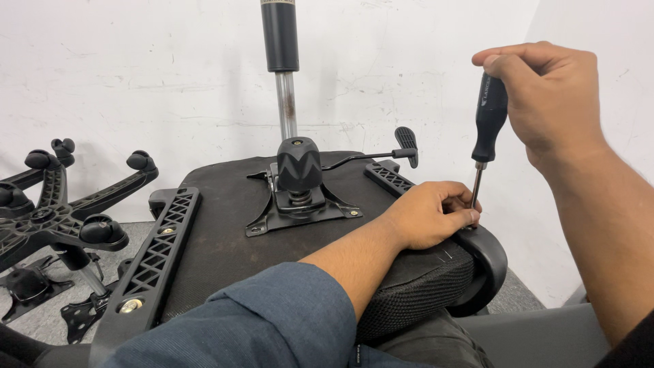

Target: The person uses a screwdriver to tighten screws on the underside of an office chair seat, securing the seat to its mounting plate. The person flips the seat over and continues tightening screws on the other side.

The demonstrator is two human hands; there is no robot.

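Observation:
An upturned black chair seat (225, 225) lies in front of me, underside up. My right hand (545, 95) grips the black handle of a screwdriver (489, 119), held upright with its metal shaft pointing down at the right armrest bracket (392, 178). My left hand (429, 215) rests on the seat's right edge, fingers pinched around the screwdriver tip; the tip and whatever it touches are hidden. A black curved armrest (487, 262) sticks out just below that hand.
A metal mechanism plate (300, 204) with a black knob and a gas cylinder (283, 68) stands at the seat's middle, a lever (402, 146) beside it. The left bracket (160, 245) runs along the seat. A wheeled star base (61, 211) lies at left.

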